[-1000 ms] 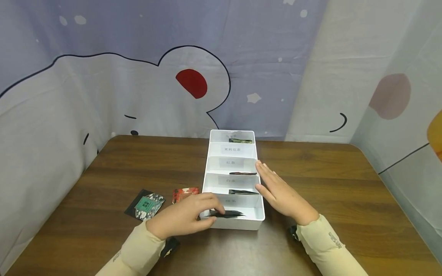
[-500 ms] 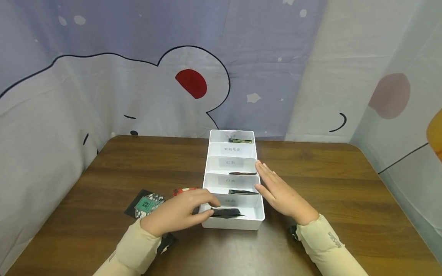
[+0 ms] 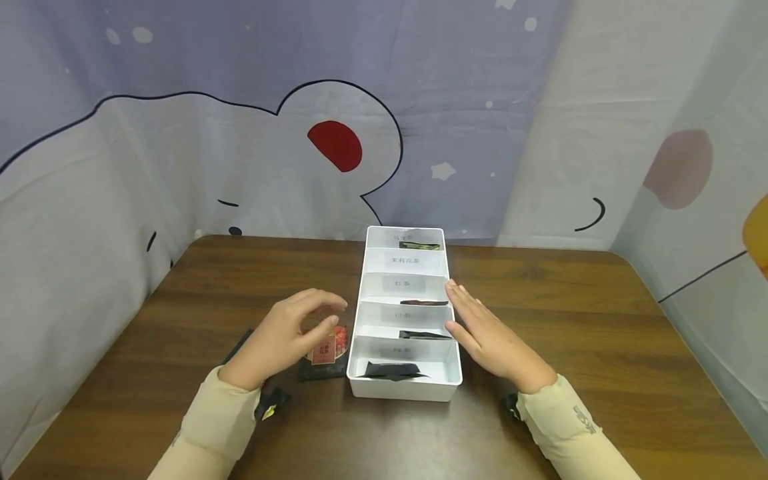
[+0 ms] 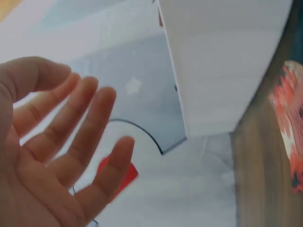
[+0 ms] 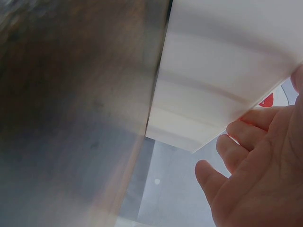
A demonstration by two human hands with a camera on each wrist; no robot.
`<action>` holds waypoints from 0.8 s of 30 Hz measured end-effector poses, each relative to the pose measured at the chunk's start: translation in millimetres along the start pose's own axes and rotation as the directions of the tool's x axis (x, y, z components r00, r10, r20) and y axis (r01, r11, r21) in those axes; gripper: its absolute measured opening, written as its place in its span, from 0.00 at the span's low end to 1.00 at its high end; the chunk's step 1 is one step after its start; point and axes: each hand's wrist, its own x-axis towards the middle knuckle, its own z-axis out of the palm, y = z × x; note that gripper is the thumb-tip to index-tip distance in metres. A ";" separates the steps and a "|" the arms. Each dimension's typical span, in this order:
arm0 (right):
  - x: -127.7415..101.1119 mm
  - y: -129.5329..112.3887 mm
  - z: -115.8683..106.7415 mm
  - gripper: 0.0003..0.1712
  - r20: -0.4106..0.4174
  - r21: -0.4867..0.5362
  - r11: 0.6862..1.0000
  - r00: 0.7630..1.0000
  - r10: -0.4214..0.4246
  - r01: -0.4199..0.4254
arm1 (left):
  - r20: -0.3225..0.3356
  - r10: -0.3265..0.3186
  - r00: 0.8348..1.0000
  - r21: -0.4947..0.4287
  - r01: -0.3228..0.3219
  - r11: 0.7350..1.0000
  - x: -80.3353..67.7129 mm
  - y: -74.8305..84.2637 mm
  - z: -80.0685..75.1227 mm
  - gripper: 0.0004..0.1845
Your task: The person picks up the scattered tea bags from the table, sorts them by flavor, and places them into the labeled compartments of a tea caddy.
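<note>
A white divided tray (image 3: 454,379) stands mid-table, with dark packets in several compartments; a black packet (image 3: 393,370) lies in the nearest one. My left hand (image 3: 288,333) hovers open and holds nothing, just left of the tray, above a red packet (image 3: 328,347) on the table. In the left wrist view the left hand (image 4: 57,146) shows spread fingers, with the tray's wall (image 4: 222,61) and the red packet (image 4: 289,137) beyond. My right hand (image 3: 480,327) rests flat with straight fingers against the tray's right wall (image 5: 222,75).
A dark packet's edge (image 3: 240,343) peeks out from under my left forearm. Another dark packet (image 3: 321,370) lies under the red one. The wooden table (image 3: 600,320) is fenced by cloth curtains (image 3: 180,147) at the back and both sides.
My left hand let go of the black packet in the nearest compartment, drew out to the left and rose over the red packet. The right hand stayed put.
</note>
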 end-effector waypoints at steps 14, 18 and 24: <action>0.0 -1.2 -0.2 0.38 0.004 -0.007 1.000 1.000 -0.002 0.002 | 0.031 -0.323 0.946 0.066 0.320 0.945 -5.7 -47.1 1.2 0.15; -0.3 -1.1 -0.5 0.38 0.001 -0.012 1.000 1.000 0.001 -0.001 | 0.060 -0.373 0.926 0.064 0.369 0.927 -7.3 -56.4 2.7 0.17; -0.5 -0.7 -0.4 0.38 -0.003 -0.030 1.000 1.000 0.000 0.000 | 0.142 -0.429 0.892 0.109 0.416 0.903 -9.2 -65.4 5.2 0.18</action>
